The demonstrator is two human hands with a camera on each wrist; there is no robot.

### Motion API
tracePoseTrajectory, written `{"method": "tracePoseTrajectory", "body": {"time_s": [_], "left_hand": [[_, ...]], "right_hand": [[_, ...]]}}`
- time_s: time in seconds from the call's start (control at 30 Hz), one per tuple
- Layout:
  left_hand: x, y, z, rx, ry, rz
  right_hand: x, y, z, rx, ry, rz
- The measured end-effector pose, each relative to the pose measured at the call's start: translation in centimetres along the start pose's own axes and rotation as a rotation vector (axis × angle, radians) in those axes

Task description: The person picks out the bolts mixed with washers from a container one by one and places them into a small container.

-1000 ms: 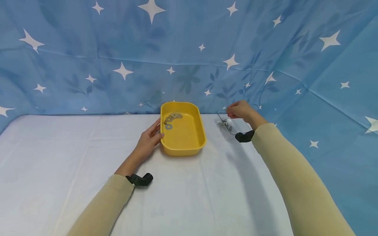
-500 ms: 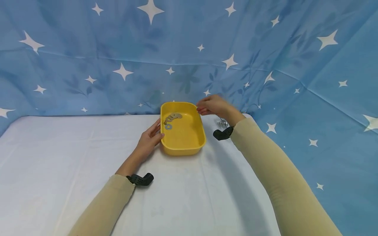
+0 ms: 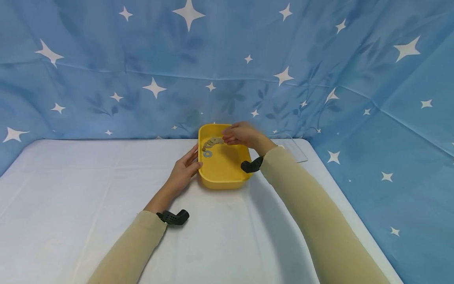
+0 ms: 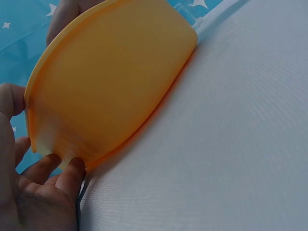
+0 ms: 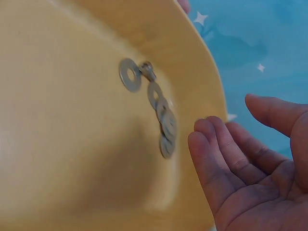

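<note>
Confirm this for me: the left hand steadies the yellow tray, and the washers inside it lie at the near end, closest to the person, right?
Not quite. The left hand does steady the yellow tray, but the washers lie at its far end, by the backdrop; the head view shows it.

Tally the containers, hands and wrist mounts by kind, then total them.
Yellow tray: 1
Clear box: 1
Hands: 2, the left hand and the right hand
Black wrist mounts: 2
Total: 6
</note>
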State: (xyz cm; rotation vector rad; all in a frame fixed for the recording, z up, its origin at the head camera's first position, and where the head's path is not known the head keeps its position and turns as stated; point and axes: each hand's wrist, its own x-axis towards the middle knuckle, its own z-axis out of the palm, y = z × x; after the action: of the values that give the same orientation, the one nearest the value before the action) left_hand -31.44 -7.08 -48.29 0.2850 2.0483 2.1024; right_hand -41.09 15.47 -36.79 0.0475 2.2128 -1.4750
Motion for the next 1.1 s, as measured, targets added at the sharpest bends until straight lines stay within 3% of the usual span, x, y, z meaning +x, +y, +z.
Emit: {"method": "tracePoseTrajectory", "body": {"time_s": [0.3, 0.53, 0.8, 1.1], "left_hand": [[-0.1, 0.0, -0.3, -0.001, 0.001, 0.007], [-0.1, -0.3, -0.4, 0.021, 0.009, 0.009], [-0.1, -0.4, -0.4, 0.052, 0.016, 0.002], [0.1, -0.5, -0.4, 0.042, 0.019, 0.008]], "right_hand": [[2.0, 0.7, 3.3, 0.020, -0.037, 0.003], [3.2, 1.6, 5.7, -0.067, -0.014, -0.006], [4.1, 2.1, 6.8, 0.010, -0.011, 0.051], [4.8, 2.4, 7.2, 0.051, -0.036, 0.033]]}}
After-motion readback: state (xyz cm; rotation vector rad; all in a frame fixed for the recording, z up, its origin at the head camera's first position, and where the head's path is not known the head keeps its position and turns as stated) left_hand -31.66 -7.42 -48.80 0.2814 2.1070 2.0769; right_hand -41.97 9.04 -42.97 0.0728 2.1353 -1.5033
